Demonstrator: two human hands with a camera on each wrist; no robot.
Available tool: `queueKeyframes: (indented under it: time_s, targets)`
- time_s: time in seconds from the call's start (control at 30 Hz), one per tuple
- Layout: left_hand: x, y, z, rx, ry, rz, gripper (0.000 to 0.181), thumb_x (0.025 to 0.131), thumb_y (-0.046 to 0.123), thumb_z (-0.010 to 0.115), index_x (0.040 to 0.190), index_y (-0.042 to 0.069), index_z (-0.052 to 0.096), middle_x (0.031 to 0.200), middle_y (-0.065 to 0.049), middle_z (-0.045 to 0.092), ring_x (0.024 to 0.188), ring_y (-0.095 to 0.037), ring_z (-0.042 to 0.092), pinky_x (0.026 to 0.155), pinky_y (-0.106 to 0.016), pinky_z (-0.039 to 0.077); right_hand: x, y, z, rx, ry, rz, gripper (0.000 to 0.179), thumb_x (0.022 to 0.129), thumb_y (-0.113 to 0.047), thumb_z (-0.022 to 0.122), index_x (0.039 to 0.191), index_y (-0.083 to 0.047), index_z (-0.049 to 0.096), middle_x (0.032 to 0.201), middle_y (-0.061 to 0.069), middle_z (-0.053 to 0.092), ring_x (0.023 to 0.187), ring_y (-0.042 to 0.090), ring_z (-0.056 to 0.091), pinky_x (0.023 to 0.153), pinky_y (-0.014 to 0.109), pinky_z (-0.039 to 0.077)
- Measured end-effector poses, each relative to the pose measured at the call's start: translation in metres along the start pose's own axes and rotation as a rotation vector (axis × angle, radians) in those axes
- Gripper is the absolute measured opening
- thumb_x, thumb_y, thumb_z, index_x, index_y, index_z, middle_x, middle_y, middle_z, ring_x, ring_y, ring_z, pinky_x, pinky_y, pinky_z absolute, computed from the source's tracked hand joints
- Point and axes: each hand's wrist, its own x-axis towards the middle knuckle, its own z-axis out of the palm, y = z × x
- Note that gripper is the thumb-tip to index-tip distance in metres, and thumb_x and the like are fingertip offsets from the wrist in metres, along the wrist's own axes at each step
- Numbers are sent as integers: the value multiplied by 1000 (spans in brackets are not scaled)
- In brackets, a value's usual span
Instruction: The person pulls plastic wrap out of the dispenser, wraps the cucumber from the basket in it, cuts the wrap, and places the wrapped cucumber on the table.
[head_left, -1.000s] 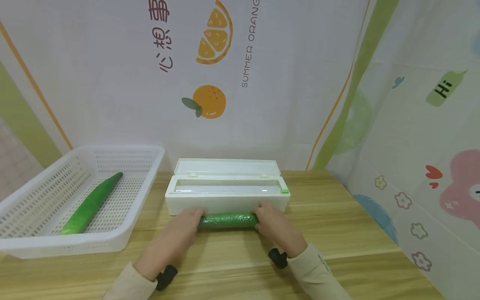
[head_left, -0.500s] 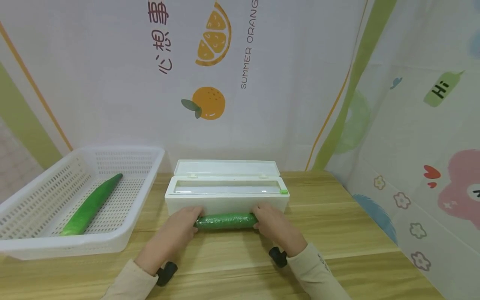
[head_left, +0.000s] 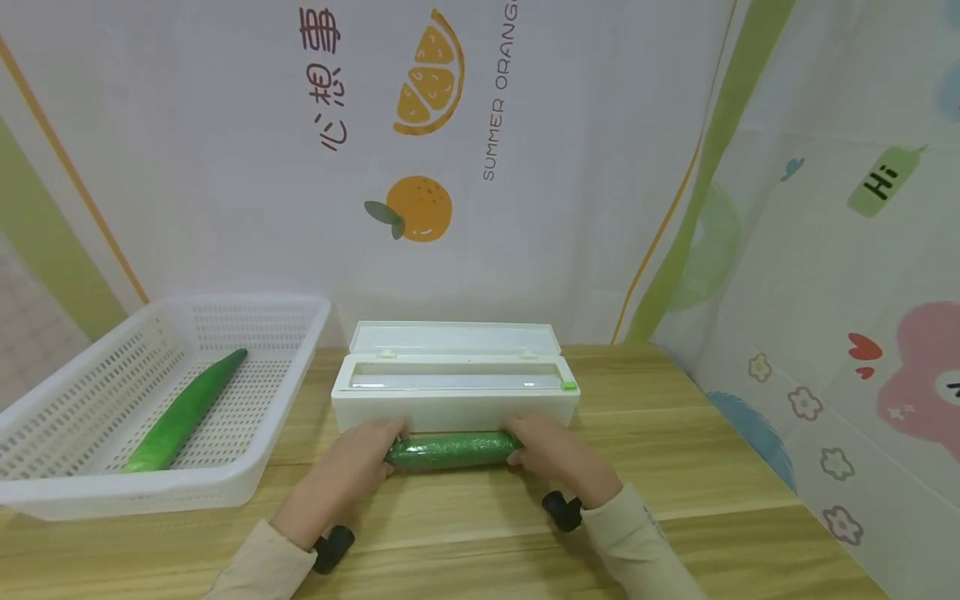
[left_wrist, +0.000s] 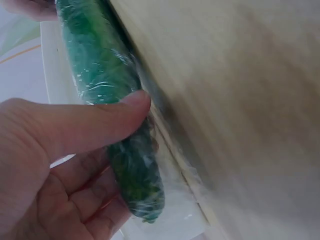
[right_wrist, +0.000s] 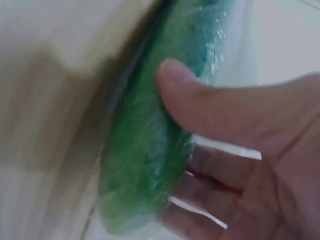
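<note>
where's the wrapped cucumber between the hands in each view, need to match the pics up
Head: the wrapped cucumber lies crosswise below centre, in front of the white box, between left hand and right hand.
Left wrist: it slants from top left to bottom, just left of centre.
Right wrist: it slants from the top, right of centre, to lower left.
Shared landmark: wooden tabletop, at right in the left wrist view, left in the right wrist view.

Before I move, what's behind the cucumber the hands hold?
Behind the wrapped cucumber, held by the left hand and right hand, stands a white box, its lid open. The hands hide parts of its lower front edge.
</note>
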Motion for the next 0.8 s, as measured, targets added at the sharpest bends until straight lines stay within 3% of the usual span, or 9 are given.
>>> queueKeyframes:
  time_s: [0.23,0.43,0.7,0.8]
  targets:
    - [-2,-1,0,-22,-10,18,34,65,-1,78,91,10,59,91,-7,66,85,-26,63,73,-42,53,-1,13,-6,186,-114,-58,32,89,-12,61,119,-1,57,119,14,61,111,31,56,93,45,46]
    - [-2,-6,-3,-100,-45,6,33,68,1,76,98,8,65,96,-7,68,94,-26,63,84,-44,51,-4,25,-13,304,-180,-102,31,97,-15,48,124,-3,55,125,15,57,119,34,51,98,49,42]
    - [4,-15,-26,-160,13,128,36,73,9,74,109,9,67,106,-8,68,104,-30,62,89,-47,49,-7,36,-25,401,-175,-95,38,102,-23,34,127,-3,54,128,15,55,123,32,48,101,49,40]
    - [4,-17,-35,-197,45,165,38,77,13,72,113,7,65,110,-11,67,104,-32,62,88,-47,50,-10,37,-33,457,-178,-76,39,102,-27,32,126,-5,54,124,13,56,108,28,55,94,45,45]
